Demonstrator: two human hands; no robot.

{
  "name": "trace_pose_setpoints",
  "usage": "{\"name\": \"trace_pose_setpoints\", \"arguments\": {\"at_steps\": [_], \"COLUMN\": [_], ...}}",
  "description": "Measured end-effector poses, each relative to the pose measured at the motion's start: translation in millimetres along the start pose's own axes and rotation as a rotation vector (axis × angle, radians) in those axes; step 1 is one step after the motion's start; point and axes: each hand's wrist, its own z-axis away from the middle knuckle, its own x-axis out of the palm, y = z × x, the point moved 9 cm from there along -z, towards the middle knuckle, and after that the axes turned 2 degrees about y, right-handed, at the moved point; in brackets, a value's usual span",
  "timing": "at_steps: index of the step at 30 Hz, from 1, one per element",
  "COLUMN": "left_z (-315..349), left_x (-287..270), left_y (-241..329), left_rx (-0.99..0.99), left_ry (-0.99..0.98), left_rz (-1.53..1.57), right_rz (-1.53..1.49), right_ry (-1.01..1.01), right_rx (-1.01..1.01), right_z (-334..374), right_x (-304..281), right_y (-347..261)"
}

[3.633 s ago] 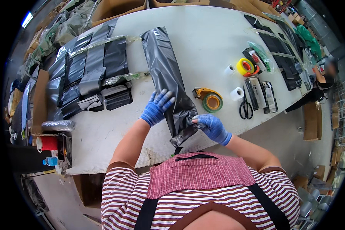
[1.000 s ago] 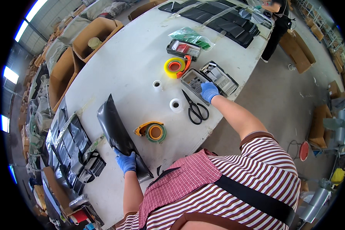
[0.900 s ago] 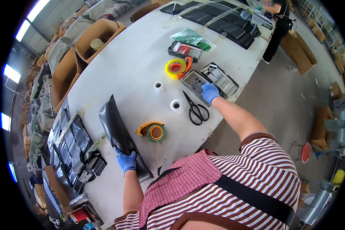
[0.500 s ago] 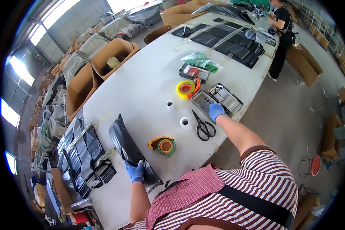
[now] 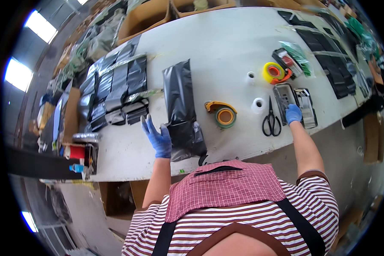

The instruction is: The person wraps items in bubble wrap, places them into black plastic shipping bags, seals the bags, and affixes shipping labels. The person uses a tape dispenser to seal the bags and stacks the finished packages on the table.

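Note:
My left hand (image 5: pixel 158 140), in a blue glove, has its fingers spread and holds nothing. Just right of it lies a long black plastic mailing bag (image 5: pixel 178 91), its near end folded and creased. Blue-gloved too, my right hand (image 5: pixel 293 114) is over the near end of a grey open box (image 5: pixel 284 94), fingers bunched together; whatever they grip is hidden. Against that box sits its other half (image 5: pixel 304 102), with pale papers inside. Black-handled scissors (image 5: pixel 271 123) lie left of the box, beside a white roll (image 5: pixel 258 105).
An orange tape dispenser (image 5: pixel 221 113) rests mid-table. Beyond the box are a yellow tape roll (image 5: pixel 272 72), a smaller white roll (image 5: pixel 251 77) and a green plastic bag (image 5: pixel 298 57). Bundled black packages (image 5: pixel 115 87) lie left; more packages (image 5: pixel 328 59) lie far right. Cardboard boxes (image 5: pixel 143 19) line the far edge.
My left hand has let go of the black mailing bag and opened beside it. My right hand stays at the grey box. The view has swung toward the left.

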Motion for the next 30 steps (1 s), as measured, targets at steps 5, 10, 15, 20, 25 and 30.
{"name": "trace_pose_setpoints", "arguments": {"at_steps": [5,10,15,20,25,30], "left_z": [28.2,64.7,62.0,81.2,47.4,15.3], "left_x": [13.5,54.1,85.8,112.9,91.8,53.7], "left_y": [5.2,-24.7,-42.8,-103.5,-88.4,53.2], "left_rx": [0.223,0.044,-0.187,-0.598,-0.194,-0.570], "left_ry": [-0.456,-0.458,-0.605,-0.829,-0.867,-0.897], "left_rz": [-0.056,-0.246,-0.041,0.506,-0.163,0.833], "right_rz": [-0.067,-0.431,-0.255,-0.943,-1.392,-1.227], "right_ry": [0.043,0.242,0.394,0.045,-0.148,0.045], "right_rx": [0.055,0.094,-0.270,-0.001,0.010,-0.218], "right_z": [-2.5,8.1,44.5,83.7,114.0,151.8], "right_x": [-13.4,-76.0,-102.5,-133.8,-153.1,-225.0], "right_y": [-6.3,-3.7,-55.5,-151.8,-214.6,-279.7]}}
